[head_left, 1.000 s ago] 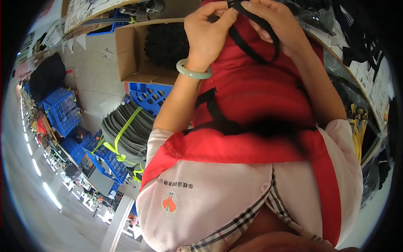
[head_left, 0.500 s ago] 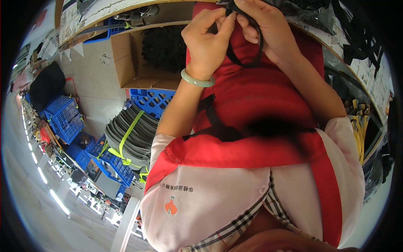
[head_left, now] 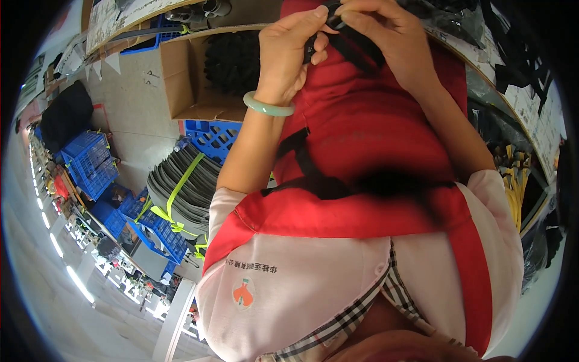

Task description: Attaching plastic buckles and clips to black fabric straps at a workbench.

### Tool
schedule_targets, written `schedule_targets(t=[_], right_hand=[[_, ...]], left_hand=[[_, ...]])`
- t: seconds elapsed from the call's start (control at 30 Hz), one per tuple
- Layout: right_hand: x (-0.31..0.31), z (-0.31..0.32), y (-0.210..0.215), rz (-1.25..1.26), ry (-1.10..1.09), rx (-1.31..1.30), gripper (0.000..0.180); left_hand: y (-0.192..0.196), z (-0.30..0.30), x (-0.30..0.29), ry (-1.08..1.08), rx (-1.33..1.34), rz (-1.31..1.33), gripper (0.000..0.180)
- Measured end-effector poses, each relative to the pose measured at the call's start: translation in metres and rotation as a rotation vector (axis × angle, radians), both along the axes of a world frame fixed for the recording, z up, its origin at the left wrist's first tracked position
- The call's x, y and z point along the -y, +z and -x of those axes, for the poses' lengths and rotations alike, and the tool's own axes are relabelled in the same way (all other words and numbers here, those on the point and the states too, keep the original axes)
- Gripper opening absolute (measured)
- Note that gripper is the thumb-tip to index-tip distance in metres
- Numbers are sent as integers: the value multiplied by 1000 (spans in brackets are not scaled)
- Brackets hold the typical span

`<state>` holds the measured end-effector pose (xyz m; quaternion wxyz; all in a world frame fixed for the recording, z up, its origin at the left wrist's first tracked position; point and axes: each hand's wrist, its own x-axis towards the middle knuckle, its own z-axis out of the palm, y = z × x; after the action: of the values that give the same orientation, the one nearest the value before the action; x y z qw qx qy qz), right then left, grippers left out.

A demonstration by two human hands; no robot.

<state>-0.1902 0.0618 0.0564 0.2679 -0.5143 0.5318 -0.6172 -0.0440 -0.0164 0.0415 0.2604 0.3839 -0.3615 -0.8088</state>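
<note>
Near the top edge, over the red apron (head_left: 374, 114) on my lap, both hands work on a black webbing strap (head_left: 360, 53). My left hand (head_left: 286, 51), with a pale green bangle (head_left: 268, 105) at its wrist, pinches the strap between thumb and forefinger. Its other fingers curl round a dark piece (head_left: 310, 48) whose kind I cannot make out. My right hand (head_left: 392, 39) grips the strap close to my left fingertips, fingers bent. From there a doubled length of strap slants down under the right palm. The topmost part of the strap is cut off by the picture's edge.
Left of my lap, an open cardboard box (head_left: 178, 78) holds black items. Below it lies a bundle of grey sheets (head_left: 175, 187) tied with yellow-green strap, near blue crates (head_left: 90, 166). A worktable (head_left: 528, 114) with black straps and plastic bags curves along the right.
My left hand has turned and moved slightly left, its fingers now curled round a dark piece. The hanging strap loop has become a slanting doubled length by my right hand.
</note>
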Motion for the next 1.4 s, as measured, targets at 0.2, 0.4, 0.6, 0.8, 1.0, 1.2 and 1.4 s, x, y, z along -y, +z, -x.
schedule_targets(t=[0.2,0.4,0.6,0.8,1.0,1.2,1.4], right_hand=[[-6,7,41,-139,14,196,8],[-12,-4,29,-471,59,339,20],[-7,-9,18,-432,105,536,15],[14,4,-13,-379,647,704,19],[25,1,-20,-503,255,367,16],[7,-26,-31,-628,501,123,22],[3,-43,-20,-503,537,35,22]], left_hand=[[17,2,-4,85,69,342,15],[21,-2,-13,108,151,508,12],[11,-6,-18,153,-321,572,12],[11,-32,-8,-57,-6,608,9],[26,-108,4,30,284,594,17],[7,-145,9,288,327,614,42],[7,-39,-18,-136,-27,424,46]])
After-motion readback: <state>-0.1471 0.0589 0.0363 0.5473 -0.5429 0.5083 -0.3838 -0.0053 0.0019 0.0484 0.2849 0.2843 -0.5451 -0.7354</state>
